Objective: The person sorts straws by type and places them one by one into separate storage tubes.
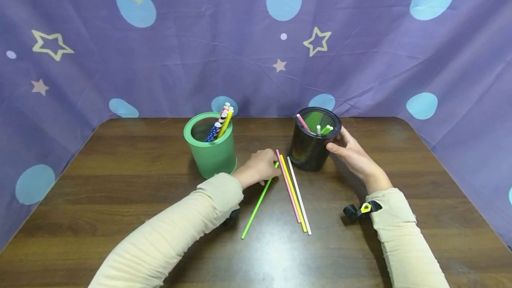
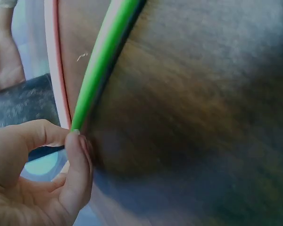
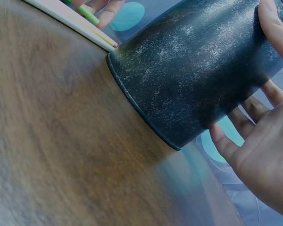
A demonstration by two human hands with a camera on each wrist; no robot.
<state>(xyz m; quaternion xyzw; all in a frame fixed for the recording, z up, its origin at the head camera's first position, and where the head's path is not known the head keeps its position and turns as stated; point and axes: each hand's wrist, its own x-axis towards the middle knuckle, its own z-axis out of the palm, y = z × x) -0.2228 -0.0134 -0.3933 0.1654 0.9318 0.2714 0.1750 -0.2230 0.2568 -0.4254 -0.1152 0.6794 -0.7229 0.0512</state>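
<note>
My left hand (image 1: 260, 166) pinches the far end of a thin light-green stick (image 1: 256, 210) between thumb and fingertips; its near end slants toward me over the table. In the left wrist view the grip on the green stick (image 2: 101, 61) shows close up. Beside it a pink stick (image 1: 288, 186), a yellow stick (image 1: 295, 197) and a white stick (image 1: 300, 199) lie side by side. My right hand (image 1: 356, 157) holds the black can (image 1: 308, 152) from its right side, thumb toward the front. Inside the upright can stand a pink stick (image 1: 302, 122) and several white and green ones.
A green can (image 1: 214, 159) stands to the left of my left hand, holding several patterned and yellow sticks (image 1: 225, 123). The brown wooden table (image 1: 132, 181) ends at a purple curtain (image 1: 180, 57) with stars and dots.
</note>
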